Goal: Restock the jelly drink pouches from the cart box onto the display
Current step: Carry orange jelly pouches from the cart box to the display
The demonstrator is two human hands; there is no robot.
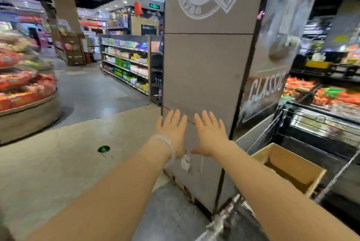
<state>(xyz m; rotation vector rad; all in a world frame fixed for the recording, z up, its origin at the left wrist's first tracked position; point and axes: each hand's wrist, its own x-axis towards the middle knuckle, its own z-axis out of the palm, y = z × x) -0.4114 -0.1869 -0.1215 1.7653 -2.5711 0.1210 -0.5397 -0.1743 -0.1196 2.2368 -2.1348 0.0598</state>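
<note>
My left hand (172, 130) and my right hand (210, 135) are stretched out side by side in front of me, fingers straight and spread, holding nothing. A clear bead bracelet circles my left wrist. Both hands are in front of a grey store pillar (204, 69). Low at the right an open cardboard box (288, 168) sits in a wire shopping cart (319, 143); what it holds is hidden from here. A round tiered display (27, 88) with red and orange packets stands at the far left. No jelly drink pouch can be told apart.
A grey floor aisle (87, 94) runs between the round display and a shelf row (128, 65) of bottles and boxes. Behind the cart, a low display (321, 92) holds orange and green packets. The cart's metal handle (224, 219) is close by my right arm.
</note>
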